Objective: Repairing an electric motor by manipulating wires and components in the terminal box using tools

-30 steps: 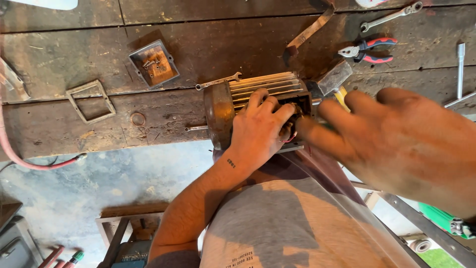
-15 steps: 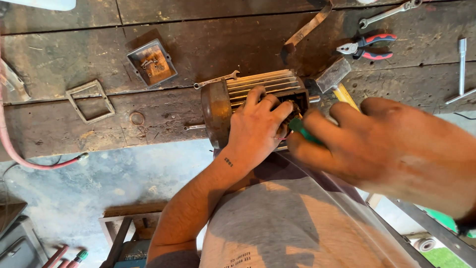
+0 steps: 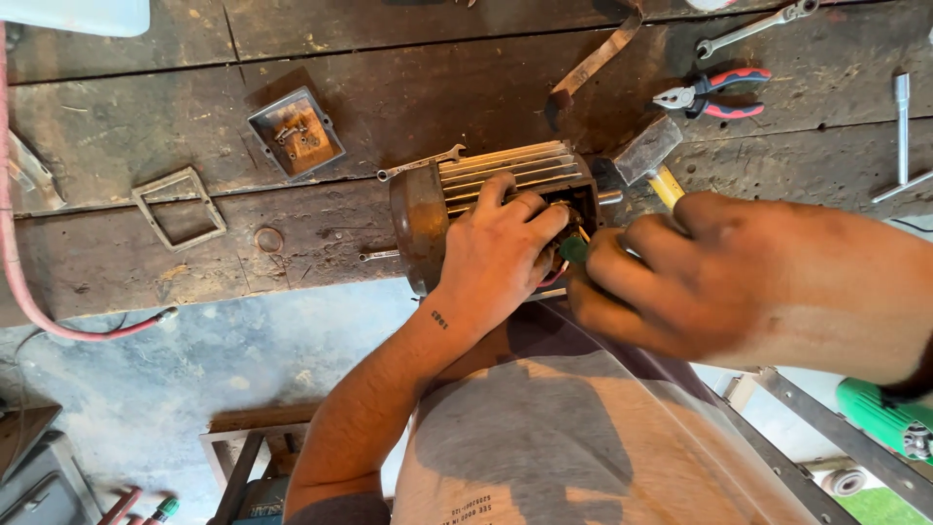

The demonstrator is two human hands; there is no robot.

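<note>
A small electric motor [image 3: 505,165] with a ribbed casing and a rusty end cap lies at the edge of a worn wooden bench [image 3: 408,87]. My left hand [image 3: 496,255] lies over the motor, its fingers curled at the open terminal box on the side. My right hand [image 3: 719,277], large and close to the camera, grips a green-handled tool [image 3: 573,249]. The tool's tip is at that same opening, right beside my left fingers. Thin wires show under the fingers; the tool's tip is hidden.
On the bench lie a terminal box cover [image 3: 294,131] with screws in it, a square gasket frame [image 3: 180,207], a small spanner [image 3: 418,163], a hammer [image 3: 646,151], red-handled pliers [image 3: 714,92], a long spanner [image 3: 758,24] and a T-shaped key [image 3: 902,126]. A red hose [image 3: 39,311] runs at the left.
My right hand has moved left toward the motor, bringing the green-handled tool up to the terminal opening. My left hand has stayed on the motor.
</note>
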